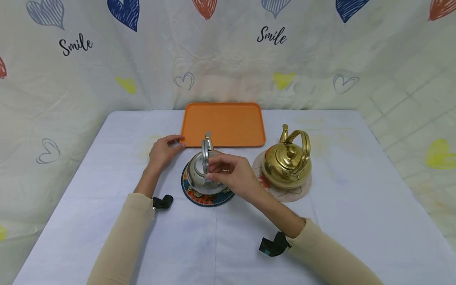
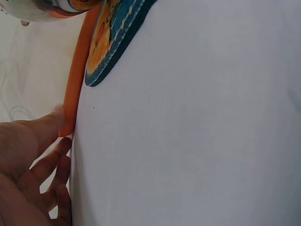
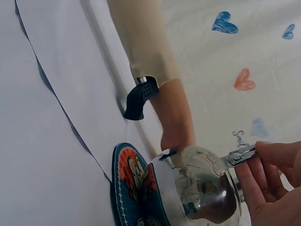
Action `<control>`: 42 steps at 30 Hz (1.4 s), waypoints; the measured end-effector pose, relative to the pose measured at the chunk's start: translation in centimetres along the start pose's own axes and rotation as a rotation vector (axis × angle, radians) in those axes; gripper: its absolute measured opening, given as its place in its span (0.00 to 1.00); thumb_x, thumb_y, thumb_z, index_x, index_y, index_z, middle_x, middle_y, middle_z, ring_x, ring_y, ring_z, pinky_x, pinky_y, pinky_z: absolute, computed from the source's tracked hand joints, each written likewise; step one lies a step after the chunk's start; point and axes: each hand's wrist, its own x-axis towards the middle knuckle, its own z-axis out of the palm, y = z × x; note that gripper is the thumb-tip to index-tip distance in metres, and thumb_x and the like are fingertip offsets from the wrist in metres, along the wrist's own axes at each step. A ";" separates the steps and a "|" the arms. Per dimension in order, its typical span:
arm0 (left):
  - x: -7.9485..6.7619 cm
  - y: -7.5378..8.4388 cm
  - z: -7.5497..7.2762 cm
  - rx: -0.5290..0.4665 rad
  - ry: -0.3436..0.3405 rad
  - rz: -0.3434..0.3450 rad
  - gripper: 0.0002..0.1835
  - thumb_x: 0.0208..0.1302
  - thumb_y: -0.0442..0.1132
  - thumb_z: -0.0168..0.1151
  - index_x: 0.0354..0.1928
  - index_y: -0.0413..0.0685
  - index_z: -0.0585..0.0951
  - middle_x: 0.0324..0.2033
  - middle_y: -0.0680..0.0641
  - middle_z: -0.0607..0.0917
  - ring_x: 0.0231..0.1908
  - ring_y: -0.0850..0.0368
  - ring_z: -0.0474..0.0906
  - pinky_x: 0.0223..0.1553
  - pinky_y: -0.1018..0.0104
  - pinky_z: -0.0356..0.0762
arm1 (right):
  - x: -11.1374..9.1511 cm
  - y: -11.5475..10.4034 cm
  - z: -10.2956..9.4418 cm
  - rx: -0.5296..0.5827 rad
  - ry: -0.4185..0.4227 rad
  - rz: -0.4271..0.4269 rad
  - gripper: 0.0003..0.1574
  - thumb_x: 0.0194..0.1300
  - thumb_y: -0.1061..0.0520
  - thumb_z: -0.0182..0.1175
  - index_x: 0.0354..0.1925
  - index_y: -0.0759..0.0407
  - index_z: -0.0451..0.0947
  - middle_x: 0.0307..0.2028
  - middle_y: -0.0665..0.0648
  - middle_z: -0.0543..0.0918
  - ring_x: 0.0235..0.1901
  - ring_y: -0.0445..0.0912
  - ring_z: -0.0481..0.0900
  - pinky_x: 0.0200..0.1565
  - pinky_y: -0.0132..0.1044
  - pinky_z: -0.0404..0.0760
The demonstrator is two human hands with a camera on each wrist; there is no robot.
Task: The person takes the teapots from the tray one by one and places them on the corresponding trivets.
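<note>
A silver kettle (image 1: 203,186), its handle raised, is directly over a dark round mat (image 1: 208,202) with a colourful pattern. My right hand (image 1: 233,174) grips its handle (image 3: 242,155) from the right, thumb on the near side and fingers curled behind. The spout (image 1: 209,139) points toward the back. My left hand (image 1: 164,152) holds the left front corner of the orange tray (image 1: 224,124). Its thumb is over the rim in the left wrist view, with the other fingers at the corner's outer side. The tray lies flat behind the kettle.
To the right, a gold kettle (image 1: 285,174) stands on a pale mat (image 1: 303,190) with a red flower. A white cloth (image 1: 199,249) covers the table. Behind hangs a curtain (image 1: 228,59) with hearts and "Smile" printed on it.
</note>
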 end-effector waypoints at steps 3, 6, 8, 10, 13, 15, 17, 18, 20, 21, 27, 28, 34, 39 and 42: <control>-0.1 0.0 0.0 0.002 -0.001 0.003 0.23 0.72 0.53 0.65 0.65 0.57 0.83 0.68 0.42 0.80 0.70 0.40 0.73 0.70 0.40 0.70 | -0.1 0.2 0.1 0.006 0.006 -0.007 0.19 0.62 0.67 0.72 0.52 0.63 0.86 0.40 0.63 0.87 0.39 0.45 0.84 0.45 0.31 0.86; -0.1 0.0 -0.1 0.000 0.003 0.006 0.23 0.72 0.53 0.65 0.65 0.56 0.83 0.68 0.42 0.81 0.70 0.41 0.74 0.69 0.40 0.70 | -0.1 0.3 0.3 0.019 0.011 -0.015 0.18 0.62 0.68 0.72 0.52 0.63 0.86 0.41 0.64 0.87 0.39 0.45 0.84 0.45 0.32 0.87; -0.2 0.0 -0.1 0.000 0.005 0.004 0.23 0.72 0.53 0.65 0.65 0.57 0.82 0.68 0.42 0.81 0.70 0.41 0.74 0.70 0.40 0.70 | -0.2 0.4 0.4 0.026 0.015 -0.021 0.18 0.62 0.68 0.72 0.51 0.64 0.86 0.41 0.64 0.87 0.39 0.45 0.84 0.46 0.32 0.87; -0.2 0.0 -0.1 -0.001 0.004 -0.001 0.23 0.72 0.53 0.65 0.65 0.57 0.82 0.68 0.42 0.80 0.70 0.41 0.73 0.70 0.40 0.70 | -0.2 0.4 0.5 0.033 0.018 -0.026 0.18 0.62 0.68 0.72 0.51 0.64 0.86 0.40 0.65 0.87 0.39 0.45 0.84 0.46 0.32 0.86; -0.1 0.0 0.0 -0.002 -0.001 -0.004 0.23 0.73 0.52 0.64 0.66 0.57 0.82 0.69 0.42 0.79 0.70 0.41 0.73 0.71 0.40 0.68 | -0.3 0.4 0.6 0.028 0.021 -0.035 0.18 0.62 0.69 0.71 0.51 0.64 0.86 0.40 0.64 0.87 0.39 0.44 0.84 0.46 0.32 0.86; -0.1 -0.1 0.0 -0.003 -0.003 -0.003 0.23 0.73 0.52 0.64 0.66 0.57 0.82 0.69 0.42 0.79 0.70 0.41 0.73 0.72 0.40 0.68 | -0.3 0.3 0.6 0.023 0.023 -0.038 0.17 0.62 0.69 0.71 0.51 0.63 0.86 0.40 0.63 0.87 0.39 0.44 0.84 0.46 0.32 0.86; -0.1 -0.1 -0.1 -0.003 -0.003 -0.003 0.23 0.73 0.52 0.64 0.66 0.57 0.82 0.69 0.41 0.79 0.70 0.41 0.73 0.72 0.40 0.68 | -0.3 0.2 0.7 0.024 0.023 -0.038 0.17 0.62 0.69 0.71 0.50 0.63 0.86 0.40 0.63 0.87 0.39 0.44 0.84 0.47 0.32 0.86; -0.1 -0.1 -0.1 -0.003 -0.002 -0.004 0.23 0.73 0.52 0.64 0.66 0.57 0.82 0.69 0.41 0.79 0.71 0.41 0.72 0.72 0.40 0.68 | -0.3 0.2 0.7 0.027 0.022 -0.037 0.17 0.62 0.69 0.71 0.50 0.64 0.85 0.40 0.64 0.86 0.40 0.44 0.84 0.48 0.32 0.86; -0.2 0.0 -0.1 -0.002 -0.001 -0.005 0.23 0.73 0.53 0.64 0.66 0.57 0.82 0.69 0.41 0.79 0.71 0.40 0.72 0.72 0.40 0.68 | -0.3 0.2 0.6 0.037 0.017 -0.027 0.17 0.62 0.69 0.71 0.50 0.64 0.85 0.41 0.64 0.86 0.40 0.45 0.84 0.48 0.31 0.87; -0.2 0.0 0.0 -0.001 -0.002 -0.005 0.23 0.73 0.53 0.64 0.66 0.57 0.82 0.69 0.41 0.79 0.71 0.40 0.72 0.72 0.40 0.68 | -0.3 0.1 0.6 0.042 0.012 -0.025 0.17 0.62 0.69 0.71 0.50 0.65 0.85 0.42 0.65 0.86 0.41 0.45 0.84 0.48 0.31 0.87; -0.2 0.0 0.0 0.001 -0.004 -0.003 0.23 0.73 0.53 0.64 0.66 0.56 0.82 0.69 0.42 0.79 0.71 0.40 0.72 0.71 0.40 0.69 | 0.0 0.1 0.3 0.035 -0.021 -0.015 0.19 0.63 0.68 0.71 0.52 0.64 0.83 0.45 0.64 0.86 0.44 0.46 0.84 0.49 0.33 0.88; -0.2 0.0 0.0 0.001 -0.003 -0.002 0.23 0.73 0.53 0.64 0.66 0.56 0.82 0.70 0.42 0.79 0.72 0.40 0.72 0.71 0.40 0.69 | 0.1 0.1 0.2 0.032 -0.024 -0.016 0.19 0.63 0.68 0.71 0.52 0.63 0.82 0.45 0.64 0.86 0.45 0.45 0.84 0.50 0.33 0.88; -0.1 0.1 0.1 0.004 -0.008 0.004 0.23 0.73 0.53 0.64 0.66 0.56 0.82 0.70 0.41 0.79 0.72 0.40 0.72 0.72 0.40 0.69 | 0.4 -0.5 -1.0 -0.018 0.009 -0.059 0.18 0.68 0.64 0.68 0.55 0.62 0.81 0.50 0.62 0.86 0.50 0.49 0.84 0.53 0.36 0.88; -0.1 0.0 0.0 0.007 -0.004 0.004 0.23 0.73 0.53 0.64 0.65 0.56 0.82 0.68 0.41 0.80 0.70 0.40 0.73 0.70 0.40 0.70 | 0.7 -1.9 -2.5 -0.086 0.075 -0.103 0.19 0.70 0.62 0.66 0.58 0.64 0.79 0.53 0.64 0.84 0.54 0.50 0.83 0.58 0.41 0.86; -0.2 -0.1 0.0 0.006 0.001 0.003 0.23 0.73 0.53 0.64 0.65 0.55 0.83 0.68 0.40 0.80 0.68 0.39 0.74 0.69 0.40 0.71 | 0.9 -3.1 -3.7 -0.091 0.110 -0.119 0.20 0.71 0.63 0.65 0.59 0.65 0.78 0.55 0.64 0.83 0.56 0.52 0.83 0.61 0.43 0.84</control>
